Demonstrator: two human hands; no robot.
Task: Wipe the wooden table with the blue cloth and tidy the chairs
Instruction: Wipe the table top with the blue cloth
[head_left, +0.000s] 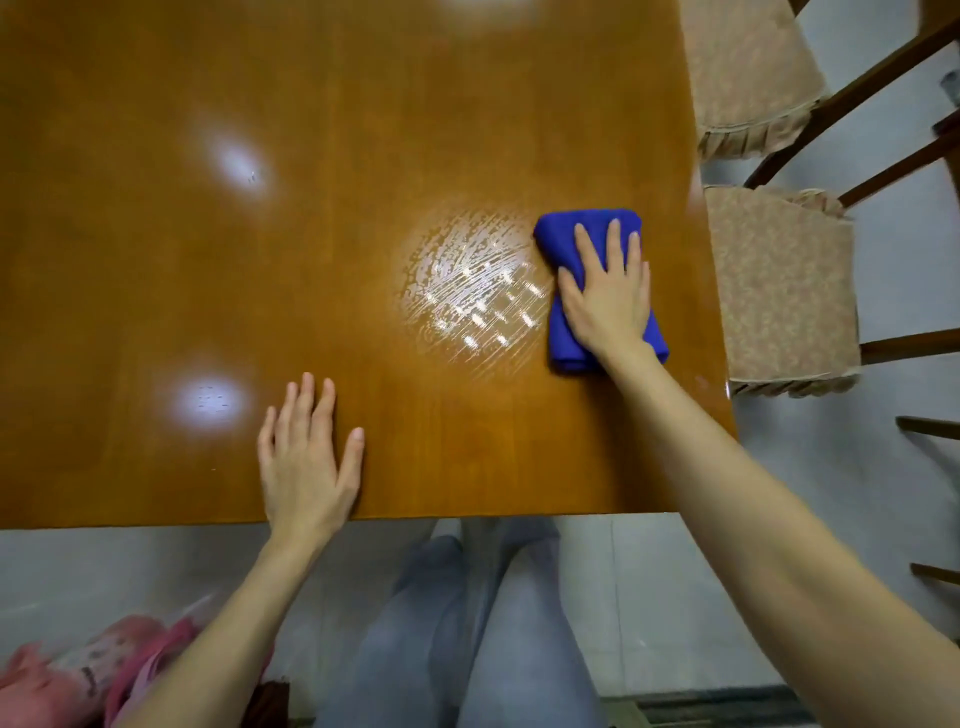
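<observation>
Wooden table (337, 104) fills view. Two cushioned chairs (779, 291) at its right edge. Folded blue cloth (558, 244) near that edge, wet streaks (467, 291) beside; our right hand (608, 296) presses it, fingers straight. Our left hand (306, 462) flat on table, released.

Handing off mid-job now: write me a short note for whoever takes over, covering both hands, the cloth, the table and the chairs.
Right hand: flat, fingers straight, pressing the folded blue cloth near the table's right edge.
Left hand: flat on the table by the near edge.
Done: a wet streaked patch lies left of the cloth.
Left: the rest of the tabletop, then the near chair and far chair at the right side.
</observation>
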